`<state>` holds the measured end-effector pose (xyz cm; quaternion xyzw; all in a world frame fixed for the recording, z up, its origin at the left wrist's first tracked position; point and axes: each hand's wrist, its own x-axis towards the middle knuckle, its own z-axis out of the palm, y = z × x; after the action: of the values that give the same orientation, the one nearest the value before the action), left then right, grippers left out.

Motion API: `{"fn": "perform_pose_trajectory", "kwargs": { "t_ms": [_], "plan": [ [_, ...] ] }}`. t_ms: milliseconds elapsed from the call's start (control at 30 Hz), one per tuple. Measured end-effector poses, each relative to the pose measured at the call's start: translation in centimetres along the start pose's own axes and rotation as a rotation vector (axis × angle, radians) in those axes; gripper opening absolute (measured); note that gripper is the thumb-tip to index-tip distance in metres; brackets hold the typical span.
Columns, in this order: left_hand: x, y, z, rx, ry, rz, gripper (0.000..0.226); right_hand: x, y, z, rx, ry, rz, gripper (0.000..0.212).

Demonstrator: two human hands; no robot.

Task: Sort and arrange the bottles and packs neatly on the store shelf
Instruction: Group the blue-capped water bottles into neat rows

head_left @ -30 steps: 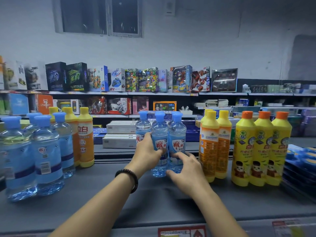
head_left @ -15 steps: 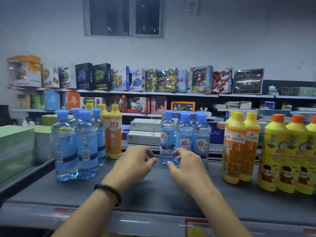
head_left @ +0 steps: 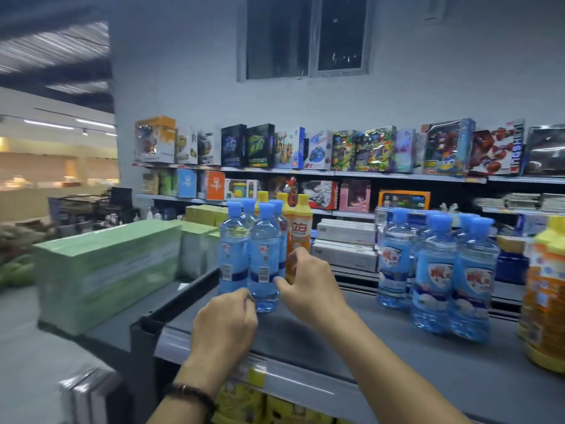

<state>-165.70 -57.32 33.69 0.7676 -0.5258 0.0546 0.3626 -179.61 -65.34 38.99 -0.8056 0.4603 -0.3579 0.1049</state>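
Though backlit, clear blue-capped bottles (head_left: 263,255) upright

Orange bottle (head_left: 547,289) cut by right edge; green packs (head_left: 104,270) blurred.

- Blue-capped bottles: four at left (head_left: 263,264), four at right (head_left: 434,276)
- Orange bottles at left (head_left: 298,231): three
- Hands: two (head_left: 226,319)

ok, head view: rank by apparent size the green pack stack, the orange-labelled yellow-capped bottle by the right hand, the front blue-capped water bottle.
1. Green pack stack
2. and 3. Blue-capped water bottle and orange-labelled yellow-capped bottle: alike, orange one partly hidden, so unranked.
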Motion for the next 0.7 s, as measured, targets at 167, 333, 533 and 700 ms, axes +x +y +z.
{"fn": "perform_pose_trajectory", "kwargs": {
  "t_ms": [167, 333, 533, 700],
  "plan": [
    [0.2, -1.0, 0.4, -0.057, 0.028, -0.021, 0.009, 2.6, -1.8, 3.4, 0.089, 0.009, 0.097, 0.056],
    [0.8, -1.3, 0.7, -0.005, -0.016, -0.037, 0.011, 3.3, -2.4, 5.2, 0.167, 0.078, 0.113, 0.055],
    [0.9, -1.5, 0.9, 0.003, -0.006, -0.024, 0.013, 3.6, -2.0, 5.9, 0.328, 0.069, 0.175, 0.048],
    [0.6, -1.5, 0.8, -0.085, 0.07, -0.008, 0.013, 2.3, -0.9, 5.1, 0.389, 0.065, 0.21, 0.042]
  ]
}}
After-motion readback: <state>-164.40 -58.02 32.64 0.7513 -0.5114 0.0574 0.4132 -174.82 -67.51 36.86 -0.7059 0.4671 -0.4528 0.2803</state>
